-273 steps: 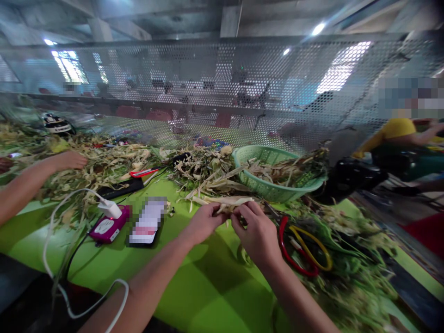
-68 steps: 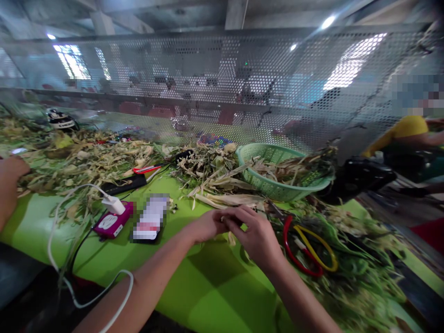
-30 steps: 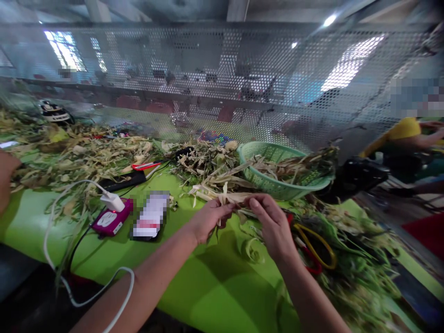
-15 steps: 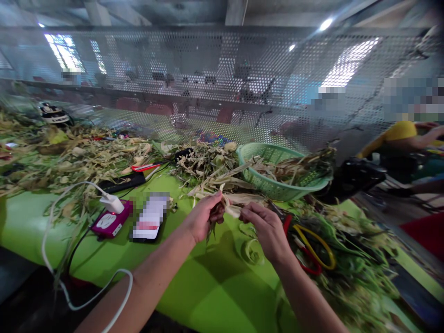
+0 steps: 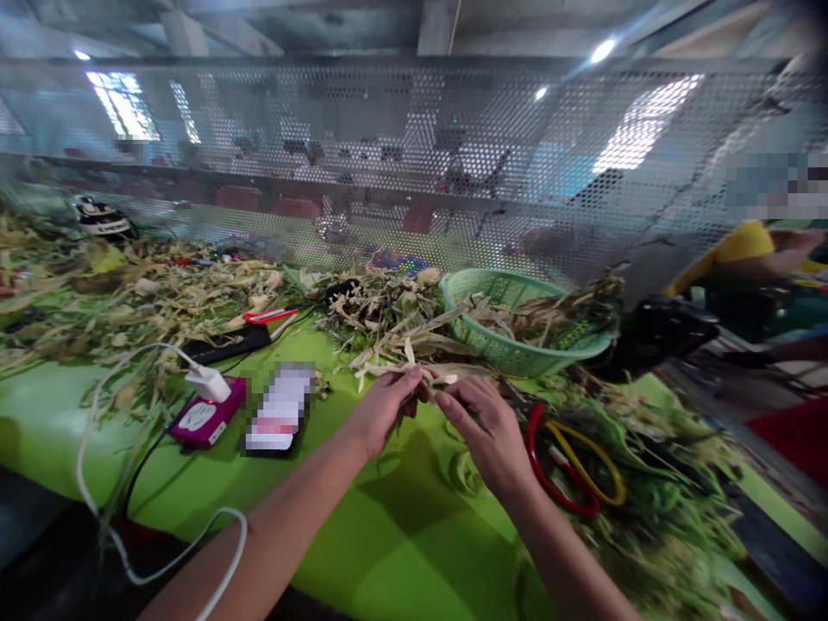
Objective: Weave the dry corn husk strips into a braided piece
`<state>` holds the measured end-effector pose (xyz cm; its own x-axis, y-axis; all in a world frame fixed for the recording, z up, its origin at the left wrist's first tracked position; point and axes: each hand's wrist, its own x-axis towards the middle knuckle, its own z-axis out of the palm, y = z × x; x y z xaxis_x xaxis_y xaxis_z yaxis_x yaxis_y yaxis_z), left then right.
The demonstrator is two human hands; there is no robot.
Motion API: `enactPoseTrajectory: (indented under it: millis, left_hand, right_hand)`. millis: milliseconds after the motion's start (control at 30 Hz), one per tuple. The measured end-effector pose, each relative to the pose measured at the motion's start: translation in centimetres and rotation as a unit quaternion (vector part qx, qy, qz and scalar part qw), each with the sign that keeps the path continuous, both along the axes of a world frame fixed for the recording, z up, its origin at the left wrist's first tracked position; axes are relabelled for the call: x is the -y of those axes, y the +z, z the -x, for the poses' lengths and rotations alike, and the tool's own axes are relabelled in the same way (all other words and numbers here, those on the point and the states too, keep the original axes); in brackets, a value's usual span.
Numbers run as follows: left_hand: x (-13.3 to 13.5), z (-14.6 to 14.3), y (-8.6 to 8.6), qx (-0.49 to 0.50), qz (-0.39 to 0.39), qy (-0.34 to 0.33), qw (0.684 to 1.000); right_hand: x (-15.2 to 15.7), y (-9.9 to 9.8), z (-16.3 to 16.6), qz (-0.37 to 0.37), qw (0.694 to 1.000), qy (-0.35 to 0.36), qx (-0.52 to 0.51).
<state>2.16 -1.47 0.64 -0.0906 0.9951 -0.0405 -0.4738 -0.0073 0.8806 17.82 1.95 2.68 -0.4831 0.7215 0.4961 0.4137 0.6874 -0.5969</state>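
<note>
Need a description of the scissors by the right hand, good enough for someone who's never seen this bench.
On the lime-green table, look just right of the right hand, which shares a husk with the left hand. The scissors lie there against the green leaves: the only thing with big loop handles, one red, one yellow.

The phone [image 5: 280,410] screen is blurred out; fingers [image 5: 456,404] hide most of the pinched husk [image 5: 448,378].

You're pinching the husk piece [image 5: 445,378] at both ends: pale, dry, frayed, roughly level, just above the tabletop [image 5: 388,535] middle, off its near edge.
</note>
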Motion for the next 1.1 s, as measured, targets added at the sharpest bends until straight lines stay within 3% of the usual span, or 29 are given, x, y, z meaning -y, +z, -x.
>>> enactPoseTrajectory:
  millis: [233,733,833,967,1100]
  left_hand:
    - [-0.2,0.0,0.1,0.073,0.024,-0.009,0.997]
    - [-1.0,1.3,0.0,0.119,0.042,0.027,0.992]
    - [-0.9,1.7,0.2,0.080,0.029,0.019,0.996]
    - [-0.3,1.2,0.4,-0.032,0.027,0.003,0.999]
    - [0.1,0.0,-0.1,-0.122,0.002,-0.064,0.990]
  right_hand:
    - [0.0,-0.5,0.4,0.012,0.999,0.006,0.040]
    - [-0.1,0.1,-0.1,0.061,0.997,0.025,0.034]
    - [-0.2,0.3,-0.4,0.081,0.996,0.023,0.025]
    - [-0.7,0.3,-0.6,0.113,0.991,0.004,-0.066]
    - [-1.1,-0.3,-0.3,0.171,0.979,0.021,-0.108]
